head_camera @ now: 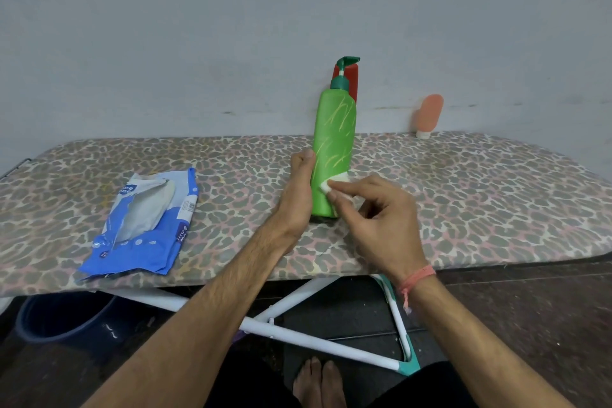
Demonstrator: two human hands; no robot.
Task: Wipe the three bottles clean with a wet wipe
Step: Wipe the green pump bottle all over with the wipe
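Your left hand (299, 189) wraps the lower body of the green pump bottle (334, 149), steadying it upright on the counter (463, 195); your right hand (374, 219) pinches a folded wet wipe (334, 183) against its lower front. The smooth plastic will likely turn slippery once wet, so grip the body, not the pump. Behind stands a red bottle (353, 79), seemingly touching the wall; an orange tube (430, 114) sits well apart to the right. The blue wipe packet (149, 222) lies left, overhanging the near edge. Open room remains on the right.
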